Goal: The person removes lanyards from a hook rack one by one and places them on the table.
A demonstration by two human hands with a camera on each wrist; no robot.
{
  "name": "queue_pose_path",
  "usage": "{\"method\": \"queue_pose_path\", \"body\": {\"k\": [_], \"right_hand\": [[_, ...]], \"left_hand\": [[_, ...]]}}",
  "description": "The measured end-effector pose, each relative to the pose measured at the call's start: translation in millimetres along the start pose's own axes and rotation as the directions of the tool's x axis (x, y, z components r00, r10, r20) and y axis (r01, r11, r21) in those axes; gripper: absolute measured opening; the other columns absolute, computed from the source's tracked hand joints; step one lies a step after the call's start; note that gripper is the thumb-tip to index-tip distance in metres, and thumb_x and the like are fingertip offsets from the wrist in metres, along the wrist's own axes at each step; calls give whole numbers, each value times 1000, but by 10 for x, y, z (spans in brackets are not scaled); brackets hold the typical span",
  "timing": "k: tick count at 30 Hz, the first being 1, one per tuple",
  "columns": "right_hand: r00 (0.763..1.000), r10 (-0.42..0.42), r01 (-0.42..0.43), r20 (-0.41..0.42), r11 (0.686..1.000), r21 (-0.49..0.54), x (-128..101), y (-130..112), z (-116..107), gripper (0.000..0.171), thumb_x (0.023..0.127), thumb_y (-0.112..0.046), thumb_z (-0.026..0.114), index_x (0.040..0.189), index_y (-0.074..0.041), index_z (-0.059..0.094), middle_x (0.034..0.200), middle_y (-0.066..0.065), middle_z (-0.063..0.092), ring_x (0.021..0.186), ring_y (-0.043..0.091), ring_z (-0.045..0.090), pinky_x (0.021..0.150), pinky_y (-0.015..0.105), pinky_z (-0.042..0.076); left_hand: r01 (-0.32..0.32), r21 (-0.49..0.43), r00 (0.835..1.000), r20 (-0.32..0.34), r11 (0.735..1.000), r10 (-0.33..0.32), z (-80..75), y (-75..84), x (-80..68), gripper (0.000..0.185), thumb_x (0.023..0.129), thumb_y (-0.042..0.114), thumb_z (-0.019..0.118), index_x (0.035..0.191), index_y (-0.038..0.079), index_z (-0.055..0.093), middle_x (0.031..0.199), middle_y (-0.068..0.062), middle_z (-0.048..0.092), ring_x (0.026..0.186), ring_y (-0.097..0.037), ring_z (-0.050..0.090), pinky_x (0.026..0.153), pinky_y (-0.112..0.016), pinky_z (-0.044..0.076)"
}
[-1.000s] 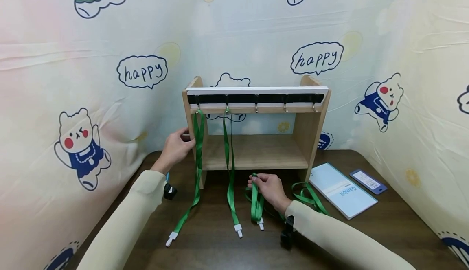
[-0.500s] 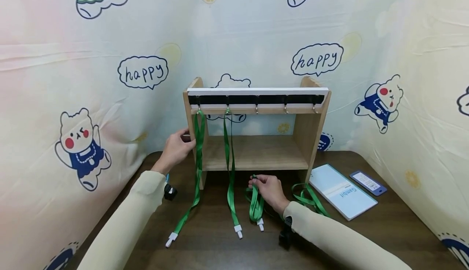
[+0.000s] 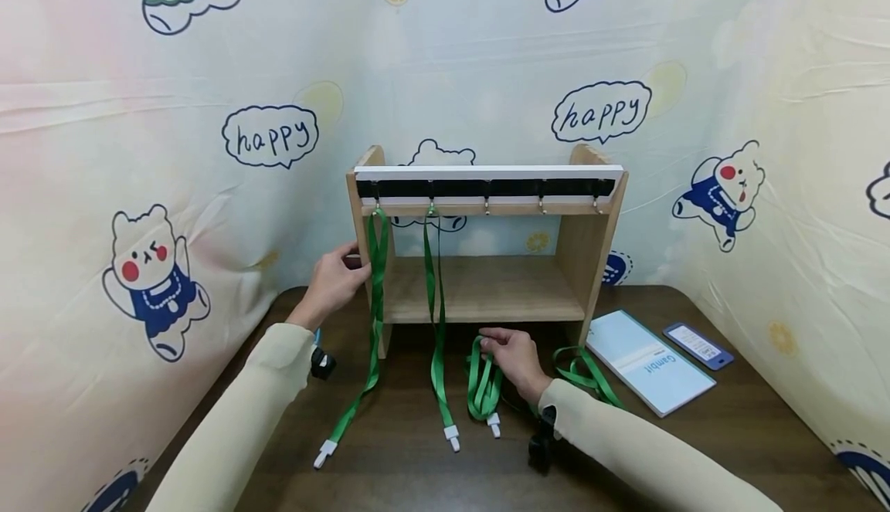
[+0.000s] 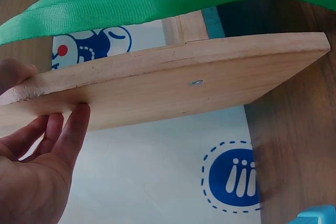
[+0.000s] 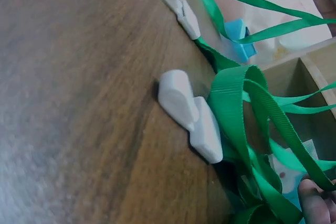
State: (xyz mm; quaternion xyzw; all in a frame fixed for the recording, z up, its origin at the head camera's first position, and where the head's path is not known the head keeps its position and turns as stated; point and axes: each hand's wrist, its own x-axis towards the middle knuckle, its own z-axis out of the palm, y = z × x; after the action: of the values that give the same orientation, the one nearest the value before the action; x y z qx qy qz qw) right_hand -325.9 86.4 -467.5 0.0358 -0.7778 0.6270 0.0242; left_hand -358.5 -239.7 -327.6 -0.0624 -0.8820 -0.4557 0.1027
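Currently the left hand (image 3: 334,280) grips the left side panel of the rack (image 3: 582,226): in the left wrist view its fingers (image 4: 73,129) lie curled against the panel's outer face and the thumb sits on the edge. Just right of those fingers hangs lanyard 1 (image 3: 376,280), draped from the first hook.

Right hand (image 3: 513,357) rests low on the table (image 3: 765,411), in front of the rack's lower shelf. Its fingers (image 3: 495,337) pinch the top loop of lanyard 3 (image 3: 480,384), which lies folded on the table directly below and left of the fingertips; its white clip (image 3: 494,423) sits at the near end. In the right wrist view the same clip (image 5: 189,115) lies flat on the wood, with the green strap bunched beside it.

Counts:
- Lanyards, green: four. Two hang from hooks (lanyard 1, lanyard 2 (image 3: 436,319)), one is in the right fingers, and lanyard 4 (image 3: 584,373) lies loose on the table just right of that hand's wrist.
- Hooks (image 3: 541,205) on the black rail: five. The two leftmost carry straps.
- White clips in the head view: three, all on the table, left of and nearer than the right fingers.
- Booklet (image 3: 650,361): one, pale blue, well right of the right hand.
- Card holder (image 3: 698,342): one, just beyond the booklet.
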Motion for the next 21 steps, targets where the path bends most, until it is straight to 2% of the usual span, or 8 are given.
{"method": "queue_pose_path", "body": {"k": [4,10,13,18,21], "right_hand": [[1000,4,-4,10,1000,25,-1,-24,-18,24,97,-11,67,119,-7,75,116,17,76,94,23,77,83,36,63],[1000,-20,19,12,999,40,13,-28,-19,27,97,-6,65,123,-2,72,123,23,72,107,27,74,85,32,62],[1000,-15,14,15,997,76,12,-52,-23,28,96,-4,65,124,-2,71,122,22,73,112,31,73,87,32,62],[999,-24,21,24,993,115,-14,-166,-62,24,96,-5,67,118,-4,74,115,18,76,106,28,75,86,33,62],[998,-61,58,24,992,116,-8,-293,-100,22,95,-7,69,116,-3,75,113,18,76,101,26,76,82,29,62]], "left_hand": [[-2,0,1000,2,1000,2,-7,3,7,54,99,29,63,149,11,49,135,-16,62,126,-33,60,101,-51,55],[-5,-6,1000,2,1000,5,-5,1,8,54,99,30,64,148,11,50,135,-16,62,125,-33,60,101,-51,55],[-7,-3,1000,1,1000,7,-4,-2,4,54,99,30,63,148,11,50,135,-16,62,125,-33,60,100,-51,55],[-6,0,1000,3,1000,6,-8,-8,1,55,100,30,63,149,11,49,135,-16,62,125,-33,60,100,-51,55],[-5,-5,1000,4,1000,5,-13,-4,2,55,100,30,63,150,11,48,135,-16,62,126,-33,60,101,-51,55]]}}
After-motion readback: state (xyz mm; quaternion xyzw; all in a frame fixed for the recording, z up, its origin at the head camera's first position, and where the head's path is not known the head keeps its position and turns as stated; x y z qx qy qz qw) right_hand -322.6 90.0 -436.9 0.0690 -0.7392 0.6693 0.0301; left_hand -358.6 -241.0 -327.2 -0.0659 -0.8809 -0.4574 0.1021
